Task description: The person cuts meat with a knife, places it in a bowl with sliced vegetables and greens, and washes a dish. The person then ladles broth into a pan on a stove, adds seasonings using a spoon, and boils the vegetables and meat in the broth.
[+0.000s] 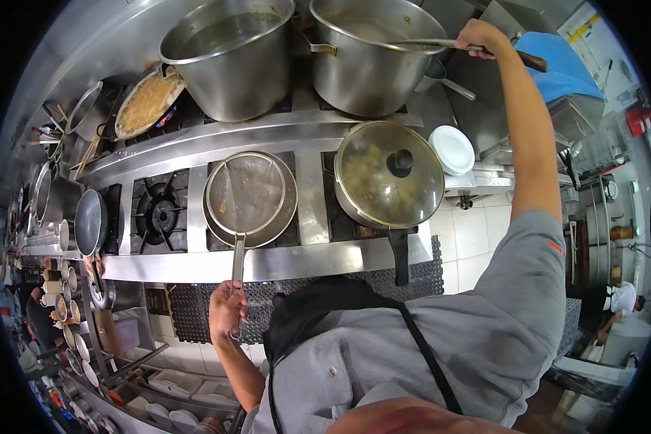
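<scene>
My left hand (228, 309) is closed round the long metal handle of a fine-mesh strainer (247, 195). The strainer lies over a round metal pan (283, 230) on the front of the stove, with a small brown scrap in its mesh. High on the right, my right hand (482, 37) grips a long-handled metal utensil (428, 43) with a wooden end. Its far end reaches into the right stockpot (369, 72), where I cannot make out its head. A lidded pan (389, 176) with food under glass sits right of the strainer.
Another stockpot (231, 69) of liquid stands at the back left, beside a pan of yellowish food (150, 103). A bare burner (160, 211) lies left of the strainer. White plates (452, 150) are stacked at right. Other people (622, 298) stand at both sides.
</scene>
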A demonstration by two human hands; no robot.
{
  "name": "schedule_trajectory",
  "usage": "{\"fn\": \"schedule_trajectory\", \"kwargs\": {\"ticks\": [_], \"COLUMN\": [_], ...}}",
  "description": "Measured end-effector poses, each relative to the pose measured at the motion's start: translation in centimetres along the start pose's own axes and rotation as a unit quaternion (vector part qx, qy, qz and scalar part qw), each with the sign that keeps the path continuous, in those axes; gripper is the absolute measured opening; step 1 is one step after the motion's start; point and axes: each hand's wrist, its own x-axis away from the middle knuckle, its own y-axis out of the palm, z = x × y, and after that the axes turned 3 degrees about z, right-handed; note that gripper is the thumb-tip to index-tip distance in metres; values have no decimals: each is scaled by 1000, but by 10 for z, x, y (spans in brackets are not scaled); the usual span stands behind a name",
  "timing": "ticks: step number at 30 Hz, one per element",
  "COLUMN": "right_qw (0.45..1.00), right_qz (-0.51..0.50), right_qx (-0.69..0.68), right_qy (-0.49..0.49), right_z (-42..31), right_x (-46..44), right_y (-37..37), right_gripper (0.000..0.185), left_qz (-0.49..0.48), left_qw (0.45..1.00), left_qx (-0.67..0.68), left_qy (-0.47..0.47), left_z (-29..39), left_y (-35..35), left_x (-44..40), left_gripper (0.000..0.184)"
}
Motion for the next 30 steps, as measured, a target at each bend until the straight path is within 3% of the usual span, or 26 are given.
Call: {"fn": "schedule_trajectory", "kwargs": {"ticks": [4,6,8,10,14,16,22,24,27,30], "right_qw": [999,999,999,1000,996,998,995,988,977,964], "right_qz": [-1,-8,20,5,14,12,34,-36,-131,-192], "right_qx": [40,11,17,-7,11,-17,-4,-64,-51,-60], "right_qy": [35,-36,-33,-20,-82,-57,-89,-134,-163,-176], "right_z": [26,35,24,9,-3,-19,-59,-57,-39,-65], "right_x": [-6,5,35,65,104,129,194,194,180,196], "right_y": [-36,-57,-72,-92,-113,-113,-68,-40,31,93], "right_gripper": [25,26,30,13,16,17,23,25,33,41], "left_qz": [-13,-16,-21,-31,-49,-61,-78,-77,-93,-104], "left_qw": [1000,999,1000,999,998,997,995,994,992,992], "left_qx": [-16,-29,-21,-19,-32,-32,-57,-76,-80,-63], "left_qy": [4,-2,-3,-4,11,14,18,17,8,24], "left_z": [4,12,13,13,15,15,15,15,13,21], "left_y": [-6,-3,-4,-7,-12,-15,-31,-38,-52,-63], "left_x": [-4,-3,-4,-6,-10,-11,-16,-19,-15,-21], "left_gripper": [16,18,18,19,18,17,19,22,24,22]}}
